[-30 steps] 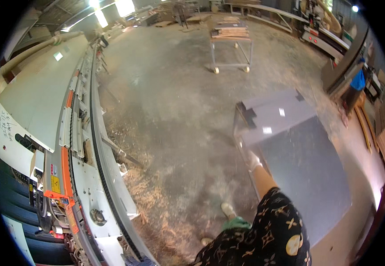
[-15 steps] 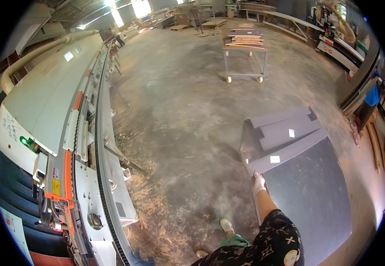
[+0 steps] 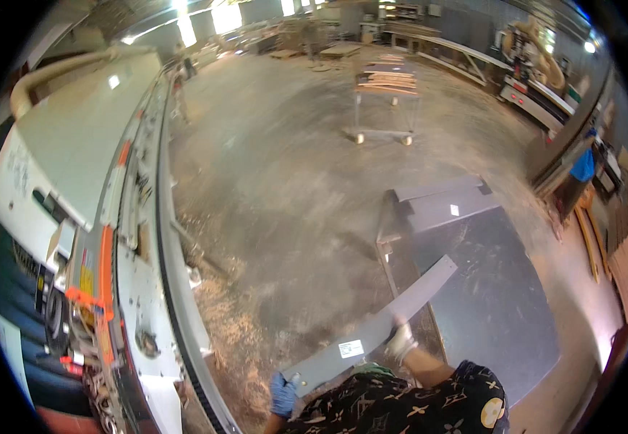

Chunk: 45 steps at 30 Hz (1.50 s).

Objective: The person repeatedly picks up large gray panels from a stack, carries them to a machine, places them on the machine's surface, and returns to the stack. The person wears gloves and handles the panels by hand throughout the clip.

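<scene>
A long, narrow grey board strip [image 3: 376, 329] with a white label slants across in front of my body, its far end over the large dark panel [image 3: 498, 304] at right. My left hand [image 3: 283, 393], in a blue glove, is closed on the strip's near left end. Around its middle, near edge, my right hand [image 3: 401, 341] in a whitish glove grips it too. Another grey board [image 3: 433, 212] with a label lies on the far end of the dark panel, with a narrower piece along its far side.
A long edge-banding type machine [image 3: 108, 304] with an orange guard runs along my left. Farther off, a wheeled cart [image 3: 386, 91] bears stacked boards. Wooden pieces [image 3: 588, 235] lean at the right. Sawdust lies on the floor beside the machine.
The labelled strip has come off the dark panel and swung left, toward my body. My left hand has come up and taken its near end; my right hand still holds it.
</scene>
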Motion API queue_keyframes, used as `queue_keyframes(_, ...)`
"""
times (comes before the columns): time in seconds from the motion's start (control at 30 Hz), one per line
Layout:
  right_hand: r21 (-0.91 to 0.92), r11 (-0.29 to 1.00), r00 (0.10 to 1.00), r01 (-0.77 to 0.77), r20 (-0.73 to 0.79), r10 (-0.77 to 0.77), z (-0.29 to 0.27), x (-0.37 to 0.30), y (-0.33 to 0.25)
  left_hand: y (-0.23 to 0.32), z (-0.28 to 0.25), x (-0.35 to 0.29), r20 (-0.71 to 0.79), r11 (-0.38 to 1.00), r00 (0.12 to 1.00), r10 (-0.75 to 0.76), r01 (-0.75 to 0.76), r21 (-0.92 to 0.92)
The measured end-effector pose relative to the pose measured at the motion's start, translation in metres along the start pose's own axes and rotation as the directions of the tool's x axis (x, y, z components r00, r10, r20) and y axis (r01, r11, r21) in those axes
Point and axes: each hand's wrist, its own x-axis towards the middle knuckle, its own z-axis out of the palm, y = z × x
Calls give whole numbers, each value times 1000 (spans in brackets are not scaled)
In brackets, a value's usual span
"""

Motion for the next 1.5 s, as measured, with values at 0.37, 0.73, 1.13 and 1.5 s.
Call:
queue_keyframes(0.37, -731, 536, 714, -423, 95, 693, 97, -37, 254, -95, -212, -288, -957, 992, 286, -48, -96, -78)
queue_keyframes(0.73, -964, -71, 534, -257, -203, 821, 190, -177, 587, -175, -248, -479, -879, 904, -360, -314, -396, -161)
queue_keyframes(1.13, -106, -290, 308, 951, 412, 858, 222, -153, 693, -164, -384, -387, -910, 796, -169, 378, 562, 226)
queue_keyframes(1.5, 55, -229, 172, 972, 500, 849, 217, -115, 723, -146, -392, -357, -938, 783, -110, 329, 587, 206)
